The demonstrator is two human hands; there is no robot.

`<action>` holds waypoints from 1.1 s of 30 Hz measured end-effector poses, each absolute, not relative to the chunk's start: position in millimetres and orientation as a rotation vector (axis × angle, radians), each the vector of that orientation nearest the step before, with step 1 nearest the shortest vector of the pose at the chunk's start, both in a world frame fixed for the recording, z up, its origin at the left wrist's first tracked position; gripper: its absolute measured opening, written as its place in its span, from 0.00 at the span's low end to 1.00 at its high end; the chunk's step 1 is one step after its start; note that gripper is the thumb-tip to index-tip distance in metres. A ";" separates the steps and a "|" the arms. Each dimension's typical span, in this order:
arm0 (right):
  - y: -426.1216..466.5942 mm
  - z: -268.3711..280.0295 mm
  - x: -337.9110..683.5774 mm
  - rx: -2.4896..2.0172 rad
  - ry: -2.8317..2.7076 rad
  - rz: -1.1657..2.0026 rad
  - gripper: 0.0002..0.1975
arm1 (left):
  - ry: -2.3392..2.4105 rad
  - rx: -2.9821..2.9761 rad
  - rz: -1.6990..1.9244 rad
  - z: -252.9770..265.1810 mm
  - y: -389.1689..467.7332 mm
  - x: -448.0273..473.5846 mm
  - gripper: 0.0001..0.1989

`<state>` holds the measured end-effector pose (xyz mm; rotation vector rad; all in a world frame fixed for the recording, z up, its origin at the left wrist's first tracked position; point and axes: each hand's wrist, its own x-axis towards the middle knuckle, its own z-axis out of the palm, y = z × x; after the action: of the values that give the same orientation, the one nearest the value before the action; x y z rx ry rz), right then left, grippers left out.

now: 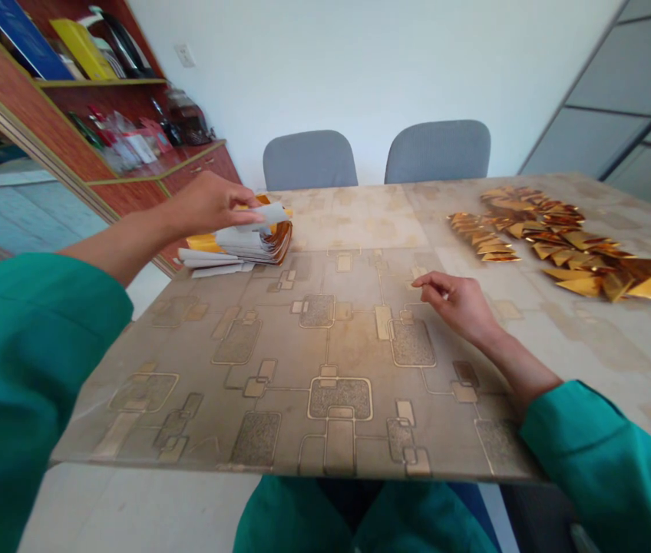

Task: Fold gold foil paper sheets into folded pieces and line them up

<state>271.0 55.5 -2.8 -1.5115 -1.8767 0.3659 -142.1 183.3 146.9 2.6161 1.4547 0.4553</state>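
At the far left of the table, my left hand [213,203] pinches a sheet of paper [268,216] between thumb and fingers, its pale side showing. Just under it lies a stack of curled paper sheets [248,244], pale on one face and shiny gold on the other. My right hand [459,302] is above the right-middle of the table, its fingers curled together and nothing visible in them. Beyond it, to the right, folded gold paper pieces [582,244] lie in overlapping rows, with a shorter row [482,238] beside them.
A patterned cloth covers the table [325,346], whose near edge runs close to my lap. Two grey chairs [310,160] stand at the far side against the wall. A wooden shelf unit [123,165] with bottles and boxes is at the left; grey cabinet doors [619,84] are at the right.
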 end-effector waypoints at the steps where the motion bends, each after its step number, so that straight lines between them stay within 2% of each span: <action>1: 55.2 -2.0 269.6 -1.464 -1.885 0.364 0.13 | 1.401 2.548 0.487 143.9 171.5 -129.4 0.09; 4: 53.2 1.3 264.0 -1.262 -1.932 0.311 0.15 | 1.198 2.178 0.555 127.7 134.0 -88.7 0.11; 7: 48.7 5.6 257.7 -1.094 -2.043 0.171 0.27 | 1.082 1.789 0.702 104.8 100.5 -52.2 0.13; 10: 41.9 10.1 253.1 -0.980 -2.198 0.073 0.38 | 0.863 1.559 0.587 77.1 82.9 -25.0 0.14; 15: 33.6 15.2 249.5 -0.809 -2.518 -0.015 0.26 | 0.929 1.822 0.499 19.9 88.8 -0.2 0.12; 19: 32.1 14.4 246.7 -0.654 -2.783 0.192 0.19 | 1.038 1.961 0.620 -7.5 93.3 7.9 0.11; 22: 31.0 13.2 245.2 -0.626 -2.820 0.374 0.14 | 1.104 2.073 0.720 -8.2 87.0 8.6 0.04; 25: 29.2 14.4 245.2 -0.598 -2.764 0.537 0.08 | 1.140 2.171 0.822 -2.4 71.4 1.5 0.09; 29: 25.0 20.8 245.5 -0.628 -2.725 0.669 0.12 | 0.888 2.658 0.765 -1.3 38.6 -14.9 0.13; 33: 19.4 29.8 246.7 -0.670 -2.671 0.913 0.14 | 0.663 2.738 0.640 -10.2 14.0 -20.2 0.16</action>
<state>246.7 19.4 29.8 -0.6701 -2.6712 0.9130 -20.2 14.0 -10.2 2.7377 0.6626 0.6402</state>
